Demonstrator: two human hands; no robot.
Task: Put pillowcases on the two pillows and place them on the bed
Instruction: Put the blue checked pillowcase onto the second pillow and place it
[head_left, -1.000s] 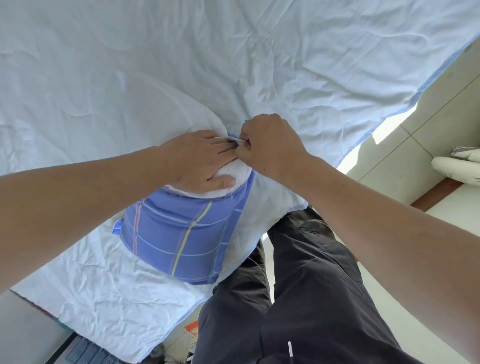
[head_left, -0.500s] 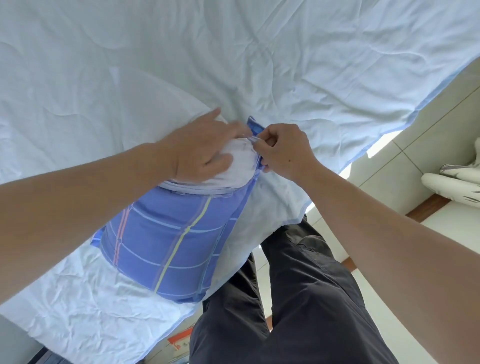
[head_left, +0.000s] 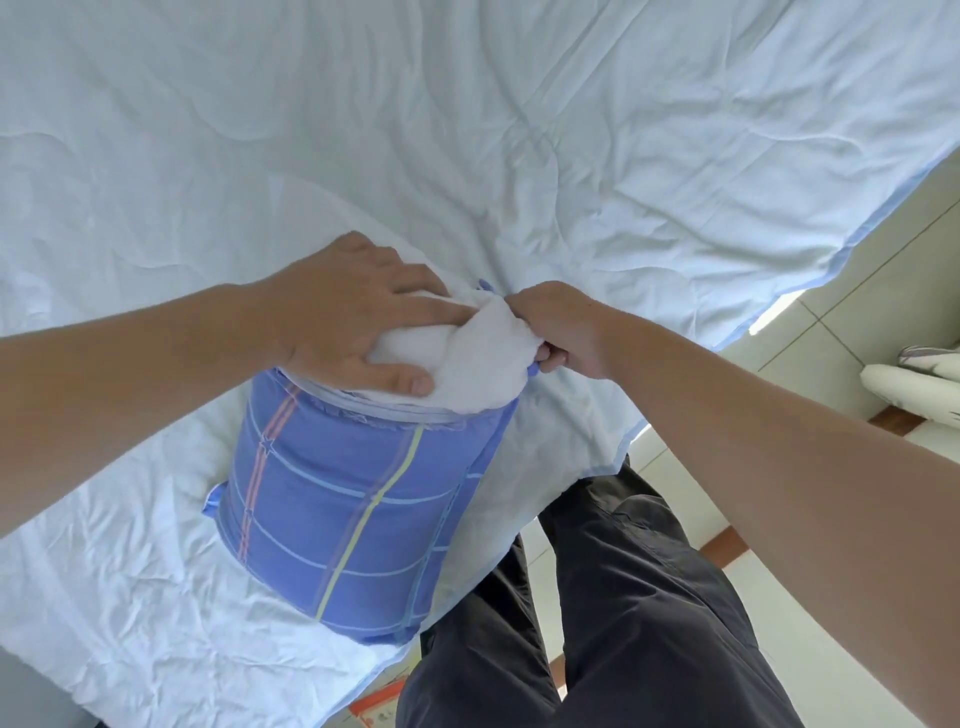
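Observation:
A white pillow (head_left: 478, 358) sits most of the way inside a blue plaid pillowcase (head_left: 353, 509), which lies on the pale blue bed sheet (head_left: 467, 130) near the bed's edge. The pillow's white end bulges out of the case's open mouth. My left hand (head_left: 353, 317) lies flat on that white end, fingers spread, pressing it down. My right hand (head_left: 566, 327) is closed on the right edge of the pillowcase opening, pinching the blue fabric beside the pillow. A second pillow is not identifiable in view.
The bed edge (head_left: 779, 291) runs diagonally at right, with light floor tiles (head_left: 841, 338) beyond. My legs in dark trousers (head_left: 613, 597) stand against the bed. A white object with grey markings (head_left: 924, 384) lies at far right. An orange item (head_left: 379, 714) sits on the floor.
More of the white pillow end now bulges from the opening. My left hand has flattened on top of it, and my right hand has shifted right, still gripping the pillowcase edge.

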